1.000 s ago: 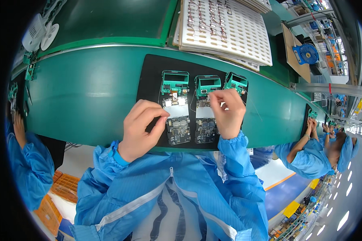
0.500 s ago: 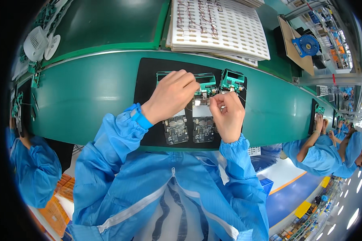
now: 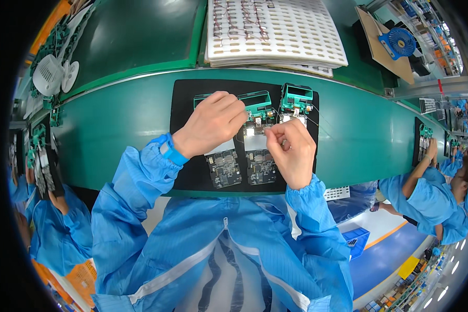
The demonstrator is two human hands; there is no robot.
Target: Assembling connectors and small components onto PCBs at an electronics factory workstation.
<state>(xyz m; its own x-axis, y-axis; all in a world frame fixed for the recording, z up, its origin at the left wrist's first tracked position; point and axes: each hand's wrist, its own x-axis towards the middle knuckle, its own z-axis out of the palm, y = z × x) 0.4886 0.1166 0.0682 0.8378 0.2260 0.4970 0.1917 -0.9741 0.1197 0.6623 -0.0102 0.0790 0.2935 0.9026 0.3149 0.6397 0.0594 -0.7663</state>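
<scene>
A black mat (image 3: pixel 184 171) carries three green plastic housings with circuit boards joined to them. My left hand (image 3: pixel 211 124), with a blue band at the wrist, bends over the left housing (image 3: pixel 200 99) and hides most of it. Its fingers are closed, and their tips are hidden. Just right of them is the middle housing (image 3: pixel 256 103). My right hand (image 3: pixel 295 151) is closed in a pinch beside the middle circuit board (image 3: pixel 261 166); anything in it is too small to name. Below my left wrist lies another circuit board (image 3: pixel 224 169). The right housing (image 3: pixel 298 94) stands beyond my right hand, with thin wires around it.
White foam trays (image 3: pixel 281 36) are stacked beyond the green bench (image 3: pixel 125 109), with dark red wires on top. A blue fan (image 3: pixel 400 41) stands at the far right, a white fan (image 3: pixel 48 75) at the far left. Co-workers in blue sit on both sides.
My left hand has drawn slightly left, uncovering more of the middle housing. My right hand keeps its pinch near the middle board. The whole view has shifted slightly.
</scene>
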